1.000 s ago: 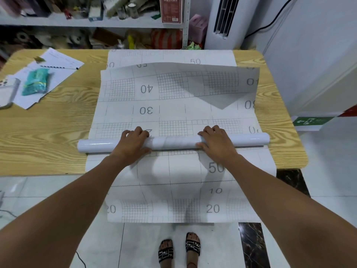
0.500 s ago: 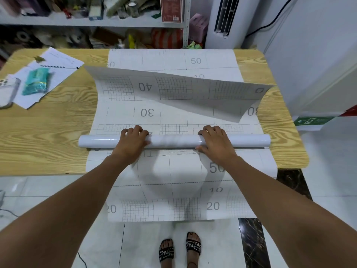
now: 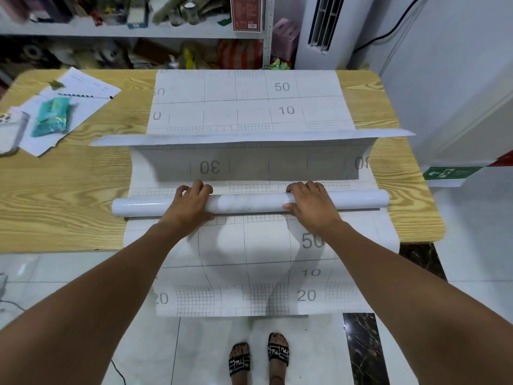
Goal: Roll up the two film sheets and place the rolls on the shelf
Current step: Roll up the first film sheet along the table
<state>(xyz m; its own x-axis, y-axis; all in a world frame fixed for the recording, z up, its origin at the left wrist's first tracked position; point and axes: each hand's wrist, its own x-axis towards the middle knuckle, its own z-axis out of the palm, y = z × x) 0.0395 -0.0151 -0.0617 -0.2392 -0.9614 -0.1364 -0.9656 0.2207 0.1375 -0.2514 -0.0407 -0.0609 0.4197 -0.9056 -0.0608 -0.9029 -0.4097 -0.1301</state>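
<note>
Roll (image 3: 249,202) lies across middle of worktop (image 3: 63,195), on top of second film sheet (image 3: 249,107). My left hand (image 3: 191,204) and right hand (image 3: 313,207) grip roll, fingers (image 3: 304,187) curled over top. Loose tail (image 3: 249,138) stands up behind roll. Film seems light, springy, slippery; I judge wider hold, nearer ends, is safer. Crowded shelf (image 3: 111,31) behind worktop.

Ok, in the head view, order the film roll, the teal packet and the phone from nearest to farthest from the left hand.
1. The film roll: gripped by the left hand near the table's front edge.
2. The teal packet: on the papers, far to the left.
3. The phone: at the table's left edge, just beyond the packet.
</note>
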